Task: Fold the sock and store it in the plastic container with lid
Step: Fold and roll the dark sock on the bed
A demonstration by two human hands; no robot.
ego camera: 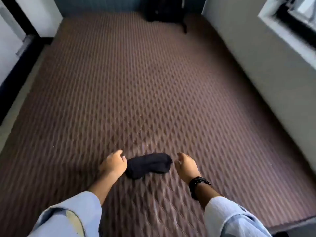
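Note:
A dark navy sock (149, 165) lies bunched on the brown quilted mattress (153, 91), near its front edge. My left hand (114, 163) rests against the sock's left end with curled fingers; whether it grips the fabric is unclear. My right hand (186, 165), with a black band on its wrist, hovers just right of the sock's right end, fingers loosely bent and apart, holding nothing. No plastic container or lid is in view.
A grey wall (253, 69) with a window (294, 19) runs along the mattress's right side. A dark bag or case (164, 11) stands at the far end. White panels with black frames (20, 31) border the left.

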